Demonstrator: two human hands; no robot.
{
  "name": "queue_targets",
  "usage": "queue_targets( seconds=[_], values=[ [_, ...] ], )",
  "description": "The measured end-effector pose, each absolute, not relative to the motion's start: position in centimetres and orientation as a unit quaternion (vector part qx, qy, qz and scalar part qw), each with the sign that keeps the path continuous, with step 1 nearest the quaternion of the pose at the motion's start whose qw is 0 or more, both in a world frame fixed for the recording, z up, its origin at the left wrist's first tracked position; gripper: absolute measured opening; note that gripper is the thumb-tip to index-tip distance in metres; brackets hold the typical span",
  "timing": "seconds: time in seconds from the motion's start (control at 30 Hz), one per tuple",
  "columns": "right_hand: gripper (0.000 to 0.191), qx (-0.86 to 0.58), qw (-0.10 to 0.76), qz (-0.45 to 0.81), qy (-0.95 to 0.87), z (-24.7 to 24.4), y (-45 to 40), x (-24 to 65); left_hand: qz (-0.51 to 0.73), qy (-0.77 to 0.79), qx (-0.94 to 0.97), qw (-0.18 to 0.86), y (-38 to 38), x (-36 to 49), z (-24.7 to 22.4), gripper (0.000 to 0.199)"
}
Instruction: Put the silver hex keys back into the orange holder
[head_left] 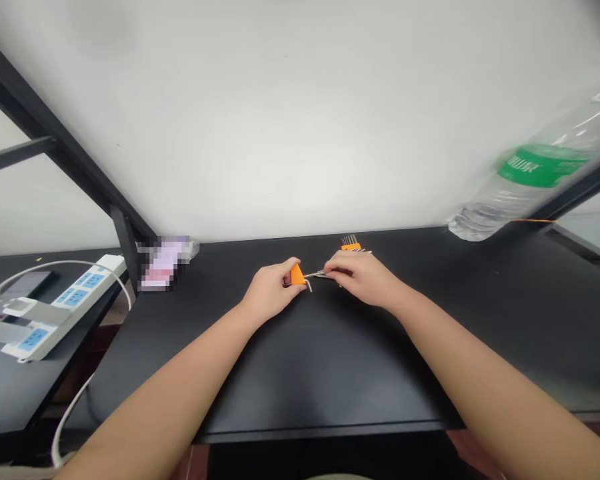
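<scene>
Near the middle of the black table, my left hand (273, 288) grips an orange holder (297, 274) between thumb and fingers. A short bent metal key (309, 286) sticks out at the holder's lower right. My right hand (357, 275) pinches thin metal keys (317, 274), whose left ends reach the orange holder. Just behind my right hand lies a second orange holder (351, 247) with several metal keys standing out of its far side; my fingers partly hide it.
A clear bottle with a green label (540, 165) leans at the back right. On the left are a blurred-out package (163, 263), a white power strip (75, 300) with a cable, and a black metal frame (80, 160). The black table (320, 373) meets a white wall.
</scene>
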State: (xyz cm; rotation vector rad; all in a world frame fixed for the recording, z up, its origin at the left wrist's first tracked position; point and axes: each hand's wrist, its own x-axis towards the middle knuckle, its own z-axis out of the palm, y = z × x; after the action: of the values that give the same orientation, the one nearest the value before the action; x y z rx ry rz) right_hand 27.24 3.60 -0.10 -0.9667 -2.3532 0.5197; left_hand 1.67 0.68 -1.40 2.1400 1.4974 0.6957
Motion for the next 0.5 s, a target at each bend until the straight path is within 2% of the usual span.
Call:
queue_targets(
  seconds=[0.5],
  values=[
    [0.020,-0.358,0.259,0.235,-0.866,0.06,3.59,27.64,0.255,0.526,0.782,0.217,0.51,1.76,-1.36,0.042]
  ],
)
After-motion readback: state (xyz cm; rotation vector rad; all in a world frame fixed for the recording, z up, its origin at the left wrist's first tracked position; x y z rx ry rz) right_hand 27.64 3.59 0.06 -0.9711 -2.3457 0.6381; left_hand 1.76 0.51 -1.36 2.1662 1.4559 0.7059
